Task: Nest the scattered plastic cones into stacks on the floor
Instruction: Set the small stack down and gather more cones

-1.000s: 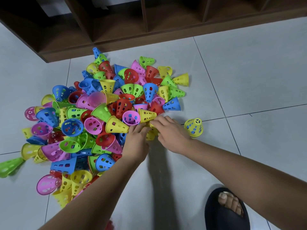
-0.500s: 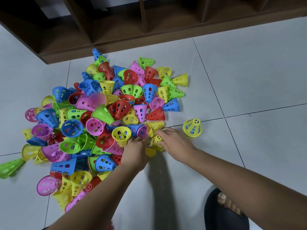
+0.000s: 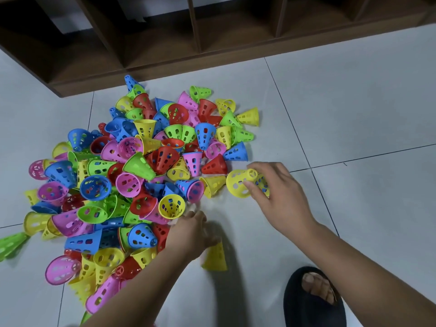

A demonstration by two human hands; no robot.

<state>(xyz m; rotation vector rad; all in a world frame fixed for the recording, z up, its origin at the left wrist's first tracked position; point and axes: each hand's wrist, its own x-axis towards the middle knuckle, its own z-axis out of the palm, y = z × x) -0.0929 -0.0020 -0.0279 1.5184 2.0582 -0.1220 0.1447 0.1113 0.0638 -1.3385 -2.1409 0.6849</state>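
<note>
Standing closest on the white floor [image 3: 354, 114] is a black slipper [image 3: 299, 310]. Next, the left hand [image 3: 188, 232] is blurry beside a blurry yellow cone [image 3: 214, 257]; whether it grips the cone cannot be told. Farther out, the right hand [image 3: 280, 194] is wrapped round a tipped yellow cone [image 3: 239, 184], at the edge of the big cone pile [image 3: 141, 161]. A bump from either hand could send cones rolling away from the pile. No words show on the cones or the brown shelf [image 3: 165, 73] behind.
</note>
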